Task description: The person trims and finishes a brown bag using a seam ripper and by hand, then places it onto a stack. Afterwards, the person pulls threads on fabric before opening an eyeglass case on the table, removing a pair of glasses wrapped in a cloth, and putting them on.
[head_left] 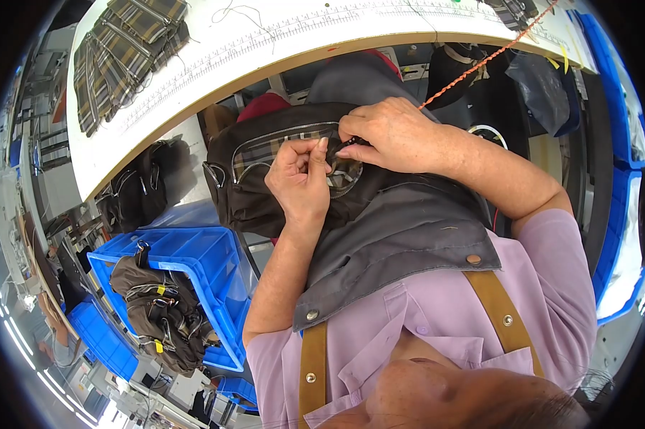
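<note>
A dark brown bag [247,207] with a curved zipper and a plaid panel [261,152] lies across the lap, over a grey apron [408,236]. My left hand [301,179] is closed, thumb and finger pinched together above the plaid panel; what they hold is too small to make out. Close beside it, my right hand [394,136] is closed around small black thread snips [347,147], mostly hidden by the fingers. Their tip points toward the left fingertips. A twisted orange cord [472,69] runs from the right hand to the upper right.
Ahead is a white table [301,25] with ruler markings, plaid zippered pieces [125,53] and loose thread. At left, a blue crate [208,250] holds several brown bags [161,307]. More blue bins [626,207] stand along the right. A dark bag [133,186] sits below the table's left end.
</note>
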The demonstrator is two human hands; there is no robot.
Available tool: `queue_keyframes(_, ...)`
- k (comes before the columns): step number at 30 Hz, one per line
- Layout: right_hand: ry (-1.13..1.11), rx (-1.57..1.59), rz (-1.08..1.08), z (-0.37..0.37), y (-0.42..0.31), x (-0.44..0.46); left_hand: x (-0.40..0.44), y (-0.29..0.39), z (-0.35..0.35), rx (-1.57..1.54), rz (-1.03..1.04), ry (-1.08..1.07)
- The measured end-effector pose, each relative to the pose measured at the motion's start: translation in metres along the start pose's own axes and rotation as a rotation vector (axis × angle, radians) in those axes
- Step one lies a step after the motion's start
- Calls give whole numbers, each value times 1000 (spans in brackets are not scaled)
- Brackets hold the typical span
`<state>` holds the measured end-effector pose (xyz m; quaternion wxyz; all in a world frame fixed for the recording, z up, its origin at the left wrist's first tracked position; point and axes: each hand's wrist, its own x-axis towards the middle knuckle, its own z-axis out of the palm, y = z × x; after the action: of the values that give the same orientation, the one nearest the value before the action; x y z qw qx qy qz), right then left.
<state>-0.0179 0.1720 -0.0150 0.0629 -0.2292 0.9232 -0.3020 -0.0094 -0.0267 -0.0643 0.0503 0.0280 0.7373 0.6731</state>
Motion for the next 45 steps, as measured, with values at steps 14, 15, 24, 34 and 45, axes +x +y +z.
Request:
queue_keyframes(14, -74, 95, 79, 0, 3, 1, 1, -2, 0, -57, -6, 11)
queue_keyframes(15, -64, 91, 75, 0, 3, 1, 0, -3, 1, -64, 0, 15)
queue_keyframes(24, 55, 61, 0, -10, 2, -5, 2, -4, 0, -87, 35, 60)
queue_keyframes(34, 927, -311, 393, -188, 130, -93, 9, 32, -1, 219, 395, 58)
queue_keyframes(45, 856, -829, 665, -226, 330, -183, -4, 82, -6, 250, 560, -122)
